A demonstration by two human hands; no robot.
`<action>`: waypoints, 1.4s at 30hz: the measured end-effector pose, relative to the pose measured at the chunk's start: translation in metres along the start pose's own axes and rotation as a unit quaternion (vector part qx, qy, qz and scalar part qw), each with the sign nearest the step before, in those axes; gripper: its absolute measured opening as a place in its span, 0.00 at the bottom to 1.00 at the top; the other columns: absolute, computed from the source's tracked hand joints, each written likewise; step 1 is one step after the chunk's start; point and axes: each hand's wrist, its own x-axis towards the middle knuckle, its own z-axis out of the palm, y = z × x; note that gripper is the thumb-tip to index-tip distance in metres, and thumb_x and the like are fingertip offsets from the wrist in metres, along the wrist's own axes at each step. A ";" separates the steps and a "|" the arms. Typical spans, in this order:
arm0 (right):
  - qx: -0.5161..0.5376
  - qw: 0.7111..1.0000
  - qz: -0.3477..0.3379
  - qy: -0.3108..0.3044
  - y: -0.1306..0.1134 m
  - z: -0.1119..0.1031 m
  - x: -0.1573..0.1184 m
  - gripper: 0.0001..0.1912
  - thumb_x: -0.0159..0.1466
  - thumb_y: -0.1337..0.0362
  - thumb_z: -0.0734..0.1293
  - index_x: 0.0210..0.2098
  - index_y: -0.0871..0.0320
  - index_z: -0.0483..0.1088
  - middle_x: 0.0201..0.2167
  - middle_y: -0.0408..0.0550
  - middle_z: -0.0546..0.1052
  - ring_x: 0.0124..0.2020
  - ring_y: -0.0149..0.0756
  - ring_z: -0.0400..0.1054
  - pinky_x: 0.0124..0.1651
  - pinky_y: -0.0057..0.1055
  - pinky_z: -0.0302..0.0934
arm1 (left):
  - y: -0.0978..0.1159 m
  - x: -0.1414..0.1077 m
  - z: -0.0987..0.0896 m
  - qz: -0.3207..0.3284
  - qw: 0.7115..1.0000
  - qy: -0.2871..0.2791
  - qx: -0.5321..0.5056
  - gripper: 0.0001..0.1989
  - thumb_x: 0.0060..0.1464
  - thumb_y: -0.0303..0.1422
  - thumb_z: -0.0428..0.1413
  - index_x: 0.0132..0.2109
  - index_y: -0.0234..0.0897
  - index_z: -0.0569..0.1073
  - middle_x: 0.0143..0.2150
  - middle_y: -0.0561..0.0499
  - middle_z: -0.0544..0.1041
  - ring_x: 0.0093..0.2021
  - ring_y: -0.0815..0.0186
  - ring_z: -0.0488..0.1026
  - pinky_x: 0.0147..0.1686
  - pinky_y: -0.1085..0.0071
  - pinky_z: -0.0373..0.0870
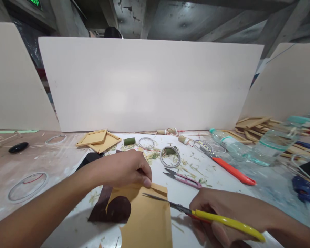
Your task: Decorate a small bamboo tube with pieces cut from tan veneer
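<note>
The left forearm slants in from the lower left of the frame, and the left hand (126, 167) sits palm down near the centre, fingers curled and thumb tip pressed against them, pinching the top edge of the tan paper (147, 224). From the lower right comes the right forearm; the right hand (222, 204) is closed around the yellow-handled scissors (205, 215), whose blades point left. The paper lies at the bottom centre, hanging below the left fingertips and left of the right hand. One dark blade crosses its right edge, just under a narrow folded strip at the top; whether the blades are parted I cannot tell. A dark brown rounded piece (120, 209) lies at the paper's left side, and small pink-handled snips (179, 177) rest above the scissors, right of centre
</note>
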 end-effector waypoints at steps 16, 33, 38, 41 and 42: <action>-0.045 0.999 0.018 0.018 -0.008 -0.004 0.005 0.05 0.58 0.62 0.69 0.30 0.58 0.71 0.12 0.37 0.73 0.06 0.27 0.61 0.06 0.19 0.56 | -0.004 0.003 0.004 0.027 1.000 0.002 -0.012 0.06 0.58 0.33 0.63 0.36 0.41 0.86 0.35 0.52 0.86 0.37 0.63 0.79 0.37 0.73 0.67; -0.072 0.997 -0.017 0.003 -0.019 -0.007 0.011 0.20 0.57 0.47 0.74 0.30 0.59 0.71 0.14 0.36 0.72 0.07 0.25 0.62 0.08 0.17 0.57 | 0.001 0.001 0.004 0.025 1.000 0.005 -0.011 0.05 0.58 0.30 0.63 0.37 0.40 0.86 0.35 0.51 0.87 0.36 0.64 0.80 0.37 0.73 0.67; -0.072 0.997 0.023 0.014 -0.020 -0.007 0.014 0.09 0.56 0.58 0.72 0.30 0.58 0.74 0.12 0.36 0.72 0.05 0.27 0.60 0.05 0.20 0.55 | -0.002 0.002 0.006 0.030 0.999 0.003 -0.015 0.05 0.58 0.30 0.63 0.37 0.41 0.86 0.36 0.51 0.87 0.37 0.64 0.81 0.37 0.74 0.67; -0.064 0.998 -0.004 0.007 -0.018 -0.007 0.013 0.14 0.55 0.54 0.73 0.29 0.59 0.72 0.14 0.37 0.74 0.07 0.26 0.62 0.07 0.18 0.56 | -0.003 0.003 0.007 0.031 0.999 0.005 -0.016 0.05 0.58 0.30 0.63 0.37 0.41 0.86 0.35 0.51 0.87 0.36 0.64 0.80 0.36 0.73 0.67; -0.059 0.998 -0.015 0.003 -0.017 -0.006 0.012 0.15 0.55 0.53 0.73 0.30 0.59 0.72 0.15 0.38 0.74 0.08 0.25 0.63 0.07 0.17 0.57 | -0.003 0.002 0.007 0.031 0.999 0.005 -0.017 0.05 0.58 0.30 0.63 0.37 0.41 0.86 0.36 0.52 0.87 0.36 0.64 0.80 0.36 0.73 0.67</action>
